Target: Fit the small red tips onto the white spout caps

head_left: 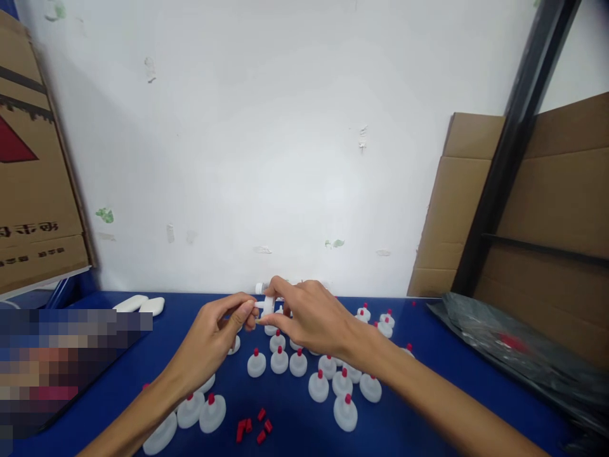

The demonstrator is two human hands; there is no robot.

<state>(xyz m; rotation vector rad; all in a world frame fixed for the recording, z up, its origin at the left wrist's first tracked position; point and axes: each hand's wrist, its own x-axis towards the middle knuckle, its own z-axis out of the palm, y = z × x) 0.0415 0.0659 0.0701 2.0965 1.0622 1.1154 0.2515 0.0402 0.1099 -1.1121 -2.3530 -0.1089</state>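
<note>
Over the table, my right hand (pixel 314 317) grips the wide body of a white plastic nozzle cap (pixel 269 305) between thumb and fingers. The cap is turned sideways, its narrow spout pointing left. At that spout my left hand (pixel 221 330) is pinched closed; whether a small part is between its fingertips is hidden. Below and around both hands stand several whitish nozzle caps with red tips, among them one (pixel 256 364) in the middle and one (pixel 345 412) nearer me. Several loose red tips (pixel 248 426) lie at the front of the table.
The blue table (pixel 295 438) meets a white wall (pixel 266 139). Two white oval pieces (pixel 151 306) lie at the back left. A large cardboard box (pixel 42 190) stands left; flattened cardboard (pixel 451 209) and a dark plastic bag (pixel 504 349) are right. A blurred patch hides the left edge.
</note>
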